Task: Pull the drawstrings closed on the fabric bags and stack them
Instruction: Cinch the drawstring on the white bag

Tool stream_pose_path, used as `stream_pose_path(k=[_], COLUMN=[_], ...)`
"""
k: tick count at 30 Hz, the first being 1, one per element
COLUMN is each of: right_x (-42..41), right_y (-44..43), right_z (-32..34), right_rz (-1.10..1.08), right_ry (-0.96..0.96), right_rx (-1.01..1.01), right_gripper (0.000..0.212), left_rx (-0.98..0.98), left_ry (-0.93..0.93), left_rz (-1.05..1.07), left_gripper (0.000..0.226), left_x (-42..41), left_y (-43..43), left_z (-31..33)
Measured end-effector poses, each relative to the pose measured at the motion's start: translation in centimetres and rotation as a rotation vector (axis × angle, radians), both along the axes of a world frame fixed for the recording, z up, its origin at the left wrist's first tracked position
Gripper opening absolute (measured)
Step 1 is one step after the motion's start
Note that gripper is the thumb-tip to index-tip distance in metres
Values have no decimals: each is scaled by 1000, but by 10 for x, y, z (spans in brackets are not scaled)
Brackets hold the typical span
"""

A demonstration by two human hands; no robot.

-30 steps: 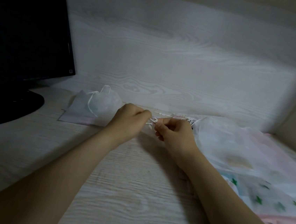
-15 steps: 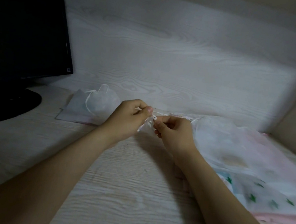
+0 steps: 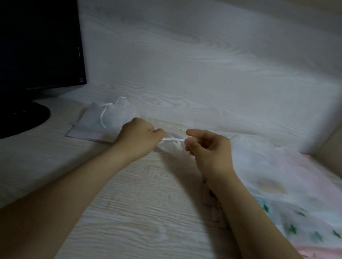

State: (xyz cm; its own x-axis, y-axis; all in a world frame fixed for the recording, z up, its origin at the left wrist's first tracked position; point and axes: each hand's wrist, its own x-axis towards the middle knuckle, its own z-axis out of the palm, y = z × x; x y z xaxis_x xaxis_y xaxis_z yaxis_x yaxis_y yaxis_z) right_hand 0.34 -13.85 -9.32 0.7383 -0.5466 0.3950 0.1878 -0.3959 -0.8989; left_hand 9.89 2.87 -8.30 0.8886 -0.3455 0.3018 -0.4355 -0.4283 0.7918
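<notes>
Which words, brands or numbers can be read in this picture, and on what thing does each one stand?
"LG": on the lower frame of the black monitor, at the far left.
A small square mark at the lower right corner of that frame: too small to read.
No other text is visible.

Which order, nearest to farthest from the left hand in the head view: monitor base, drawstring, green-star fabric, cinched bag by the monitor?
1. drawstring: pinched by the left hand, stretched off to its right.
2. cinched bag: just behind the hand, slightly left.
3. monitor base: farther left, beyond that bag.
4. green-star fabric: far right, past the right hand.
</notes>
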Motion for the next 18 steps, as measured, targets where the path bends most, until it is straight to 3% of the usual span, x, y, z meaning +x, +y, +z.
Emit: stream_pose_path(k=[4,9,11,18], right_x=[-4,4,6,0], right_y=[6,11,12,13], right_z=[2,1,1,9], right_rz=[-173,-181,-186,-238], right_ry=[27,107,151,184], right_rx=[-419,-704,-703,-370], right_gripper=[30,22,21,17], left_rx=[21,39,41,72], left_ry=[-23,-59,-57,-101], left_rz=[-26,-7,-11,-29], left_gripper=[43,49,46,48], left_x=[-2,1,1,7], left_y=[-1,3,4,3], left_z=[-1,-1,-2,-1])
